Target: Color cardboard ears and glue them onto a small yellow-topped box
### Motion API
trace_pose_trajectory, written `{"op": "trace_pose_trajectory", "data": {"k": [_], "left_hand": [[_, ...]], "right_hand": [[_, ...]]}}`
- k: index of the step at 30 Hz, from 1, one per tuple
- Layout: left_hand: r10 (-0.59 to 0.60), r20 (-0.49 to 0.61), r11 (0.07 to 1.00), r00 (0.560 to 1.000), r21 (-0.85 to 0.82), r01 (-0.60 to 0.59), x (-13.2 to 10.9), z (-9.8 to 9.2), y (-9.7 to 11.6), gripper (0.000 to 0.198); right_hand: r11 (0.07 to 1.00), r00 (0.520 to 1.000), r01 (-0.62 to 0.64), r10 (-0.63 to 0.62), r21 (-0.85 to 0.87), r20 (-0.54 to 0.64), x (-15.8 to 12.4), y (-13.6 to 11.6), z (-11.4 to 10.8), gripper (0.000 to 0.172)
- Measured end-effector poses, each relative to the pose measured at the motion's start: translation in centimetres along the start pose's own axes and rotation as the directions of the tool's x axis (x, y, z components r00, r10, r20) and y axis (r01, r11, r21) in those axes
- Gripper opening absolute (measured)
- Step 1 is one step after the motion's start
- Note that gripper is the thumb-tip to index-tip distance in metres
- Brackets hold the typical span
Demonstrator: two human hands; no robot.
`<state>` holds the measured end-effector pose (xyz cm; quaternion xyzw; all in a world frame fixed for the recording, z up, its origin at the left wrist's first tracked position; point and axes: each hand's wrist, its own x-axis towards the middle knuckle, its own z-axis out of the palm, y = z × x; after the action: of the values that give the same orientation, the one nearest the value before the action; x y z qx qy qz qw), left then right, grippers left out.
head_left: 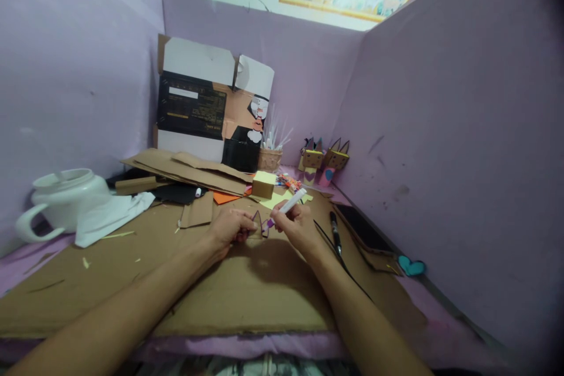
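Near the middle of the cardboard-covered table, my left hand (235, 227) pinches a small cardboard piece (255, 234) with pointed, ear-like shapes edged in purple. My right hand (296, 224) is closed around a white marker (292, 202), its purple tip end pointing down to the left. The tip is at the right-hand point of the piece; whether it touches cannot be made out. Just behind the hands stands a small cardboard box (263, 185) with a pale yellow top.
At left are a white teapot (70, 194) and a white cloth (117, 220). Flat cardboard sheets (189, 171) lie behind. A black pen (335, 232), a phone (363, 228) and a teal heart (412, 266) lie at right. Two eared cardboard figures (312, 160) stand at the back.
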<state>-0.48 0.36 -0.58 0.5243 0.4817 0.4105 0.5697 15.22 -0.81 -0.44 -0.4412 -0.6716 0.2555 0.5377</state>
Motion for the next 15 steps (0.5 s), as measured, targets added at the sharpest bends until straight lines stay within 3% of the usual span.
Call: {"op": "trace_pose_trajectory", "data": {"k": [10,15], "left_hand": [[0.009,0.01,1.0,1.0,-0.004,-0.009,-0.03,-0.01,0.28,0.009],[0.005,0.007,1.0,1.0,-0.003,-0.005,-0.1,0.04,0.33,0.008]], "right_hand": [[0.998,0.997,-0.044,0.041,0.04,0.065,-0.21,-0.54,0.1,0.013],[0.999,0.999,-0.014,0.012,0.035,0.04,-0.1,-0.14,0.08,0.013]]}}
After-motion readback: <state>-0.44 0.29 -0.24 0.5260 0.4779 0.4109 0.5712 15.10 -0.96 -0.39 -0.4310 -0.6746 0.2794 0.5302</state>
